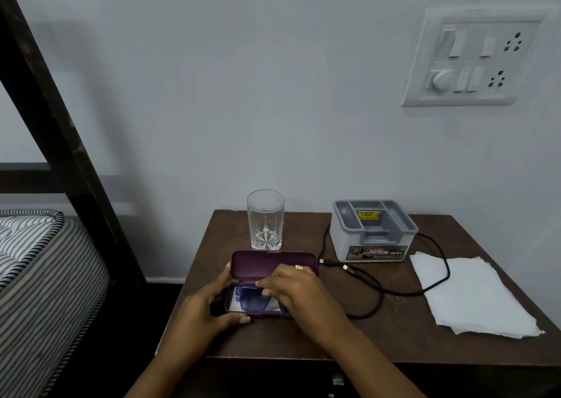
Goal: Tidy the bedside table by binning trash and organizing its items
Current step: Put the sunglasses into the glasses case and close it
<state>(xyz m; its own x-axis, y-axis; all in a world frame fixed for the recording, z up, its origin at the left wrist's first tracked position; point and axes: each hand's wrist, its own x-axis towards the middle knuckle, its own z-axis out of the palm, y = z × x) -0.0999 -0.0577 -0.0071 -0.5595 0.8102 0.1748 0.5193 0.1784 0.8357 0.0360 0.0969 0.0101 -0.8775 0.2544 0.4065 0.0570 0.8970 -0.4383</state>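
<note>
A purple hard case (258, 265) lies open on the brown bedside table (394, 334), its lid tilted up. Inside it blue glasses (252, 301) rest on a white cloth. My left hand (212, 303) grips the case's left end, thumb along the front edge. My right hand (296, 291) lies over the right half of the case, fingertips on the glasses at the hinge. Behind the case stands an empty cut-glass tumbler (265, 220). A black USB cable (373, 288) snakes across the table. A white tissue (467, 294) lies flat at the right.
A grey plastic organizer box (373, 233) with empty compartments stands at the back of the table by the wall. A switch panel (473, 57) hangs on the wall above. A striped mattress (39, 264) and dark bed frame (57, 130) are at the left.
</note>
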